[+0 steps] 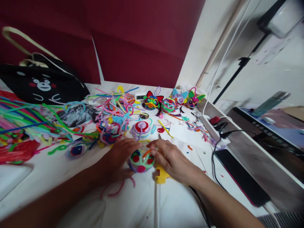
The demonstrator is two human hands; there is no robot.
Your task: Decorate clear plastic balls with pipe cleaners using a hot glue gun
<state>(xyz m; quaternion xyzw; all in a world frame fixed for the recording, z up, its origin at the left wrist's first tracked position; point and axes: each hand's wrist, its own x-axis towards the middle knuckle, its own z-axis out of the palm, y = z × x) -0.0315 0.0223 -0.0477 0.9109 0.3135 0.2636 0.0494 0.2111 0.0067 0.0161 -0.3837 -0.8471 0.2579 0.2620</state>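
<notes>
A round clear ornament [141, 169] with red, green and purple pipe cleaner shapes stands on the white table in front of me. My left hand [123, 156] curls around its left side and holds it. Over its upper right, my right hand [166, 155] pinches a short orange pipe cleaner piece [146, 154] against the surface. Below that hand lies a yellow hot glue gun [161, 176], partly hidden, with a pale glue stick [157, 202] poking out toward me. Pink pipe cleaner bits [118, 190] rest beside my left wrist.
Loose pipe cleaners [26, 117] pile up on the left near a black bag [45, 82]. Several finished ornaments [168, 105] line the back. At right are a power strip [215, 126], cables and a phone [242, 177]. A red-and-purple spiral piece [141, 127] lies beyond my hands.
</notes>
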